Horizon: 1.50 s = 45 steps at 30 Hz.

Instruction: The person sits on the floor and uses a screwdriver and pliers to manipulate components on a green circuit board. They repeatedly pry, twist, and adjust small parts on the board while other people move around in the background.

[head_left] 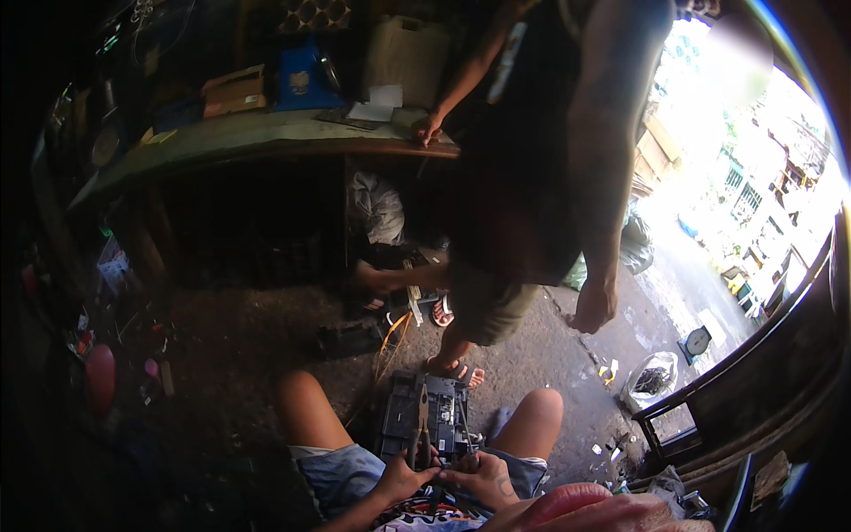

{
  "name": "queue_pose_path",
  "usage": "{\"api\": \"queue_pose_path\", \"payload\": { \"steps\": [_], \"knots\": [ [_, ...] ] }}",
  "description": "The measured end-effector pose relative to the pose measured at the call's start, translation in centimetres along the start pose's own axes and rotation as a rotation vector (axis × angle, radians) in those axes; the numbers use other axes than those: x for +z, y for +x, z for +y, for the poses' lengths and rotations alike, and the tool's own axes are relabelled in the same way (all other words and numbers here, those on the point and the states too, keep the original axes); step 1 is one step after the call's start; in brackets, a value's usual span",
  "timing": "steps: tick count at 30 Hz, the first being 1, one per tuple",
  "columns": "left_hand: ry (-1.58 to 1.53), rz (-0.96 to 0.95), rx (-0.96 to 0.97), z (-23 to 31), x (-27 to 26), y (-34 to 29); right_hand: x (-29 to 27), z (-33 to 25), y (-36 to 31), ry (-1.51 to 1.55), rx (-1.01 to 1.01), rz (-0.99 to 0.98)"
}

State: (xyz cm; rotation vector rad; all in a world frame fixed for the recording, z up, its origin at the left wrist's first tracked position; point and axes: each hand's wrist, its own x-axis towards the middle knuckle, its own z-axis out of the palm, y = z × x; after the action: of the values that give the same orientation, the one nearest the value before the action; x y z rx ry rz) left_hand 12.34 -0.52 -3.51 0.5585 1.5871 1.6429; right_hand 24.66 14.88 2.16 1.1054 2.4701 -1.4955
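Observation:
My left hand (404,479) is closed around a pair of pliers (423,424), jaws pointing up and away from me. Close beside it, my right hand (479,474) is closed, its fingers curled. A thin rod (467,432) rises near these fingers, but I cannot tell whether they grip it. Both hands are low between my knees, almost touching each other. Beyond and beneath them is a black plastic machine chassis (399,408) with small parts showing inside. The pliers overlap its middle in my view.
A person (532,177) stands just ahead, one hand on a long table (266,131), a sandalled foot beside the chassis. Another person's arm (390,279) reaches near orange wires (396,332). On the right are a dial scale (696,342) and a white bag (650,379).

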Motion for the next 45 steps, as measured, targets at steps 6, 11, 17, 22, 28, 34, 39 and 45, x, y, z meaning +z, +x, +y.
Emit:
{"api": "queue_pose_path", "payload": {
  "steps": [6,11,17,22,28,34,39,45],
  "knots": [
    [0.143,0.058,0.087,-0.7,0.5,-0.2,-0.1,-1.2,-1.0,-0.028,-0.021,0.056],
    [0.219,0.098,0.124,0.0,1.1,-0.9,-0.3,-2.3,-1.4,-0.141,-0.078,0.076],
    [0.225,0.136,0.078,1.8,1.3,-1.1,-0.5,-2.9,-1.6,-0.146,-0.065,0.046],
    [0.223,0.171,0.065,0.9,1.2,-1.2,0.2,-2.6,-1.7,-0.126,-0.075,0.055],
    [0.293,0.183,-0.012,1.3,1.3,-1.3,0.2,-3.0,-1.9,-0.203,-0.079,0.068],
    [0.329,0.175,0.004,1.9,1.1,-1.3,-0.1,-3.6,-1.6,-0.249,-0.137,0.027],
    [0.328,0.173,0.039,2.5,0.6,-0.8,-0.6,-2.4,-0.1,-0.061,-0.199,0.051],
    [0.196,-0.026,-0.089,7.5,-4.4,0.1,-5.5,-5.1,3.8,-0.107,-0.788,0.545]
  ]
}}
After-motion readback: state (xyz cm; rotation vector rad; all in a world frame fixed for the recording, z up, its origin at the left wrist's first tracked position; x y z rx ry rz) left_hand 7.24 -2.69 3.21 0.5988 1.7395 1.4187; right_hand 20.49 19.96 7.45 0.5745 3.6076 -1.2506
